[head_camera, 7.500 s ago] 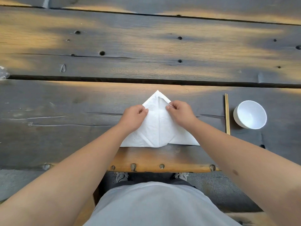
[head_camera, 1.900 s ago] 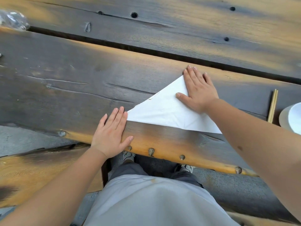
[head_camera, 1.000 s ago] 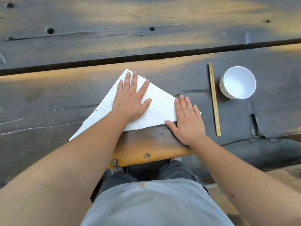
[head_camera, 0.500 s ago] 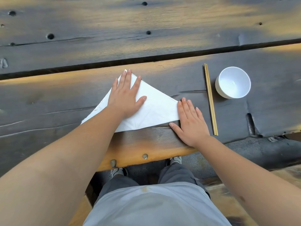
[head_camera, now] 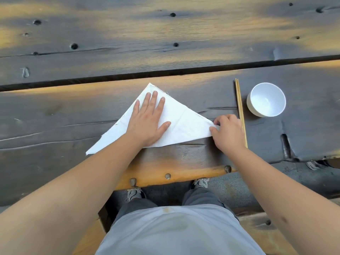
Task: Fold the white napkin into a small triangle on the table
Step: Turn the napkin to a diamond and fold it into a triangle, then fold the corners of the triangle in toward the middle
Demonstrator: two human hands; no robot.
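We look down from head height at a dark, weathered plank worktop (head_camera: 55,111), its boards pitted with knot holes and split by a long gap. On the near board lies the white napkin (head_camera: 184,124), already a large flat triangle, its long edge running along the side nearest us, its far point aimed away from us, and its left tip reaching out past the left forearm.

The left hand (head_camera: 147,122) rests flat on the middle of the napkin, fingers straight and spread, pinning it as it did half a second ago. The change is in the right hand (head_camera: 228,133). Half a second ago it lay flat on the wood beside the napkin's right tip. Now its fingers are curled and its thumb and fingertips pinch that right tip.

We judge that smoothing is over and the next fold is starting: the pinched tip would likely be carried across to the left tip to halve the triangle. The napkin is still large, so the small triangle is not yet made.

Just right of the right hand lies a pair of wooden chopsticks (head_camera: 240,111), pointing away from us. Beyond them stands a small white bowl (head_camera: 266,99), apparently empty.
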